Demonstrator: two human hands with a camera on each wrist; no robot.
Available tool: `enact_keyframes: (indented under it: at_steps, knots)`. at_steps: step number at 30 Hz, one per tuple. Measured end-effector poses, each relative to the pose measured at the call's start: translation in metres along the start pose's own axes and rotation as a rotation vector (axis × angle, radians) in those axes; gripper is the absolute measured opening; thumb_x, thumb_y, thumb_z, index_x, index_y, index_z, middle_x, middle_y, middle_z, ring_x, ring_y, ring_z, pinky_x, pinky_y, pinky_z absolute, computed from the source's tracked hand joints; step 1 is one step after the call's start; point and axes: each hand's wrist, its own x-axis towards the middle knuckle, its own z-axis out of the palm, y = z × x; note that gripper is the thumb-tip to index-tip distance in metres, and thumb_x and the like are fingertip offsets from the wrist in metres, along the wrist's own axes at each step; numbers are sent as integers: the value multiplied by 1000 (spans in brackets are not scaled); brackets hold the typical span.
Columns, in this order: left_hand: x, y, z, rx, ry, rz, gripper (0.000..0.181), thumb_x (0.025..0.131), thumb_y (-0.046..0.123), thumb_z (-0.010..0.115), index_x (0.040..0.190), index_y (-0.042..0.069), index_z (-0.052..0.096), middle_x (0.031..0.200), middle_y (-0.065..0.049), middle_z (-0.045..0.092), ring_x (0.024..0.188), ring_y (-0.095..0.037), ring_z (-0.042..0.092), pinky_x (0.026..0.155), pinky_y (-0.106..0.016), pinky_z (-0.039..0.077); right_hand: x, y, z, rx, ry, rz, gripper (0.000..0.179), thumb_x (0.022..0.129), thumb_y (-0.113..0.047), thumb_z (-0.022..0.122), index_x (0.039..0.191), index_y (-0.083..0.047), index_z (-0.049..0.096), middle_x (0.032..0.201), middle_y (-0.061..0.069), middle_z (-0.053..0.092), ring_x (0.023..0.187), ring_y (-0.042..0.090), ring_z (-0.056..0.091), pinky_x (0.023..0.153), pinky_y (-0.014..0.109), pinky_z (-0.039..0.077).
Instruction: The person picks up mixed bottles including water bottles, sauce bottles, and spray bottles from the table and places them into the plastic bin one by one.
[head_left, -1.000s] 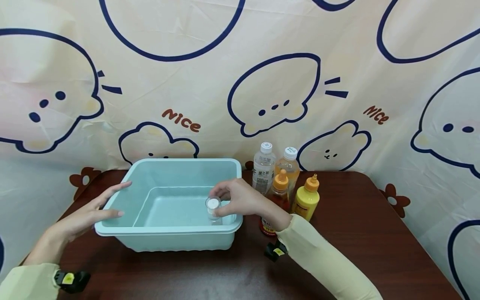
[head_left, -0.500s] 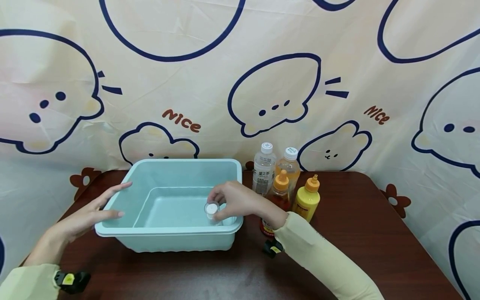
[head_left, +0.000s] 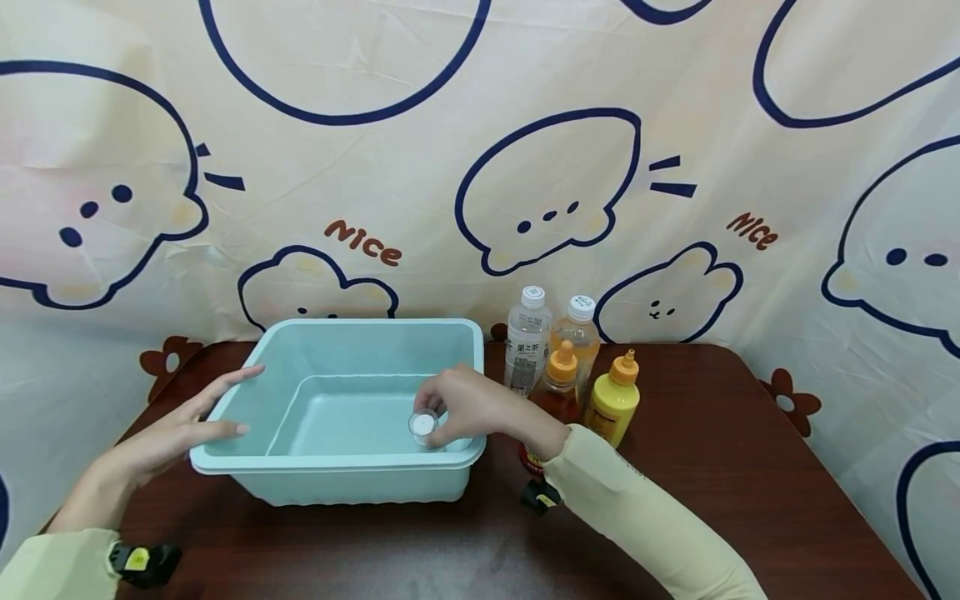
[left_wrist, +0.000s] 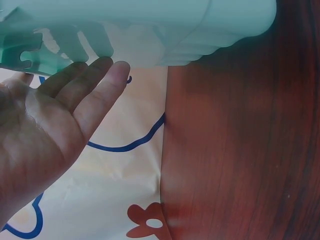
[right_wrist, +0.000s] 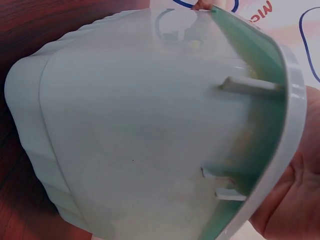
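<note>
A pale blue plastic tub (head_left: 337, 462) stands on the dark wooden table. My left hand (head_left: 168, 431) rests at its left rim, two fingertips reaching over the edge. In the left wrist view more fingers (left_wrist: 92, 95) lie nearly straight under the rim, by the outer wall. My right hand (head_left: 468, 406) reaches over the right rim into the tub and grips a small clear container with a white top (head_left: 423, 424) between thumb and fingers. The container's lower part is hidden by the hand and the tub's front wall. In the right wrist view the tub's wall hides the fingers.
Right of the tub stand a clear bottle with a white cap (head_left: 528, 337), a second white-capped bottle with orange liquid (head_left: 581, 332), a dark red squeeze bottle (head_left: 557, 400) and a yellow squeeze bottle (head_left: 612, 402). A printed cloth (head_left: 420, 183) hangs behind the table (head_left: 735, 467).
My right hand has lowered the clear container deeper into the tub, slightly toward its front. My left hand and the tub have stayed in place.
</note>
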Motion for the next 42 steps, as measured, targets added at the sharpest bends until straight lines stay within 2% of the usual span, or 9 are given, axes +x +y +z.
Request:
enact_keyframes:
  at_steps: [11, 18, 29, 38, 42]
  knots:
    - [0, 1, 1, -1, -3, 8, 73, 88, 14, 53, 145, 33, 10, 140, -32, 6, 105, -41, 44, 70, -47, 50, 2, -5, 3, -103, -9, -5, 15, 70, -9, 74, 84, -7, 68, 77, -3, 65, 71, 5, 54, 64, 15, 43]
    - [-1, 1, 0, -1, -8, 2, 73, 88, 14, 53, 144, 33, 11, 140, -31, 6, 106, -41, 43, 70, -45, 50, 3, -7, 6, -176, -16, 18, 13, 71, -10, 73, 84, -8, 69, 76, -4, 64, 66, 5, 51, 61, 14, 41]
    - [-1, 0, 1, 5, -4, 9, 73, 88, 14, 53, 144, 33, 11, 140, -32, 7, 105, -40, 45, 69, -46, 50, 6, -6, 10, -264, -10, 2, 13, 70, -13, 75, 81, -9, 69, 70, -6, 61, 61, 5, 47, 55, 14, 38]
    - [0, 0, 0, 0, -7, 3, 73, 87, 14, 53, 144, 33, 12, 140, -32, 6, 104, -39, 46, 70, -46, 51, 7, -6, 9, -274, -28, 16, 13, 70, -14, 76, 80, -9, 68, 66, -8, 56, 60, 6, 45, 54, 15, 36]
    - [1, 0, -1, 0, -7, 1, 73, 88, 14, 53, 144, 33, 12, 140, -32, 6, 104, -39, 46, 70, -46, 51, 8, -6, 9, -269, -36, 23, 16, 70, -14, 76, 83, -8, 70, 72, -6, 61, 63, 6, 48, 56, 15, 39]
